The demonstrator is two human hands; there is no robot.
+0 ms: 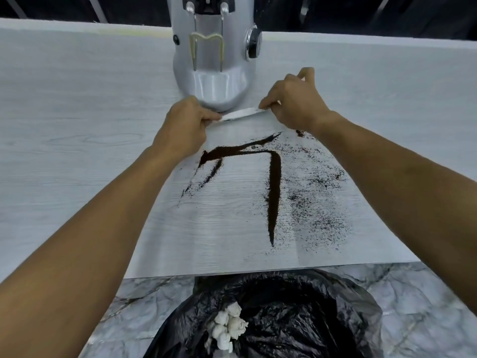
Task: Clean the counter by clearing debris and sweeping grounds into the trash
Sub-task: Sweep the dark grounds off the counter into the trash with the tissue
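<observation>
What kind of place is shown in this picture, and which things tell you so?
Probably a coffee-making counter, in a café or a kitchen. A silver coffee grinder stands on the pale counter, dark coffee grounds lie spilled before it, and a black-lined trash bin waits below the edge.

Counter layout — grinder behind, trash in front

Coffee grinder [214,60] at counter [77,112] rear; coffee grounds [273,182] before it; trash bag [284,319] below front edge — crumpled tissues [228,326] inside.
</observation>
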